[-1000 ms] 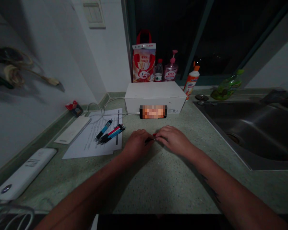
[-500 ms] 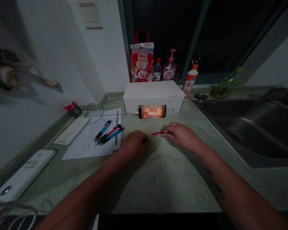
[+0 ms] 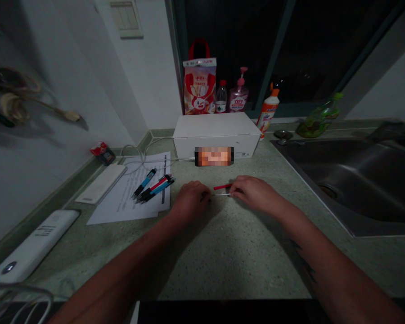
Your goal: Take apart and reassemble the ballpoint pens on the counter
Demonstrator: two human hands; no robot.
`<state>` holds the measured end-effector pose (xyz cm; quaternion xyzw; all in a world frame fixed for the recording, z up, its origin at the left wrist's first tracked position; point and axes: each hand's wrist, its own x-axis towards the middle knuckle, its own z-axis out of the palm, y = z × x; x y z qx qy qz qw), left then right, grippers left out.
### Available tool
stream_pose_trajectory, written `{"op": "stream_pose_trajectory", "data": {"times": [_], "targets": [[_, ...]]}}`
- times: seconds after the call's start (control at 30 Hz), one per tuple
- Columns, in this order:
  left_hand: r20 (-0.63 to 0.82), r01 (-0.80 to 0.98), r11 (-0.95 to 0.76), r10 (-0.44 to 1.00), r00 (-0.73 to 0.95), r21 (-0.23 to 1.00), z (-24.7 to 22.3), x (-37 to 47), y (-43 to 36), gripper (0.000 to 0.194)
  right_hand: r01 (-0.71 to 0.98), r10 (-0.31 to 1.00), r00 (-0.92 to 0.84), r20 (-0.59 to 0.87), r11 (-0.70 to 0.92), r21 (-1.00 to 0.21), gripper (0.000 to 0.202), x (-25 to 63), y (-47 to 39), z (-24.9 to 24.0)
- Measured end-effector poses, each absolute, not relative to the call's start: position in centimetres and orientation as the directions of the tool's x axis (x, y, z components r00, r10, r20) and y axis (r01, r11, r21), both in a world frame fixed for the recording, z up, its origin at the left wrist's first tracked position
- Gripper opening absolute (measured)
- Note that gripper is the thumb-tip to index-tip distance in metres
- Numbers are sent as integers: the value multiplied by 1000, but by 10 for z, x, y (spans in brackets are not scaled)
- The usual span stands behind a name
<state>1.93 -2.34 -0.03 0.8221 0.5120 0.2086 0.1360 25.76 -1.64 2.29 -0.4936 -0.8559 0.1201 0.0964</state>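
Note:
My right hand (image 3: 251, 191) is closed, its fingertips pinching a thin white pen refill (image 3: 223, 194) that points left. A red pen barrel (image 3: 222, 186) runs just behind the refill, its right end hidden by the same fingers. My left hand (image 3: 191, 198) is curled shut around a small dark pen piece (image 3: 203, 196), mostly covered by the fingers. The refill's left tip reaches the left fingertips; whether it is inside the dark piece I cannot tell. Several pens (image 3: 155, 188), blue, red and black, lie on printed paper (image 3: 121, 204) to the left.
A phone (image 3: 214, 156) on a cable leans against a white box (image 3: 216, 126). Bottles and a red bag (image 3: 200, 87) stand behind it. White devices (image 3: 37, 245) lie along the left wall. A steel sink (image 3: 354, 180) is at the right.
The refill has swung away from the red barrel toward me, and its tip now meets my left fingers. The dark piece is more covered by my left hand.

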Motion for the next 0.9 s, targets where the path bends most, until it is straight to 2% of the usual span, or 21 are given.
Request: {"op": "stream_pose_trajectory", "data": {"times": [0.17, 0.3, 0.47, 0.57, 0.73, 0.9], "targets": [[176, 815, -388, 922, 345, 430, -8, 23, -15, 10, 853, 886, -461, -55, 425, -305, 12, 263, -14, 20], [169, 820, -364, 931, 322, 442, -11, 28, -12, 8, 856, 884, -461, -77, 420, -303, 11, 258, -14, 17], [180, 828, -345, 938, 295, 442, 0, 19, -14, 8, 851, 887, -461, -15, 437, -293, 9, 251, -13, 14], [139, 831, -336, 942, 306, 443, 8, 7, -15, 6, 833, 877, -481, 26, 465, -300, 9, 250, -11, 11], [80, 831, -391, 916, 393, 396, 15, -5, -16, 14, 826, 873, -482, 82, 483, -290, 7, 250, -11, 10], [15, 846, -428, 895, 446, 317, 13, -5, -20, 10, 816, 870, -476, 128, 491, -304, 10, 246, -16, 16]]}}
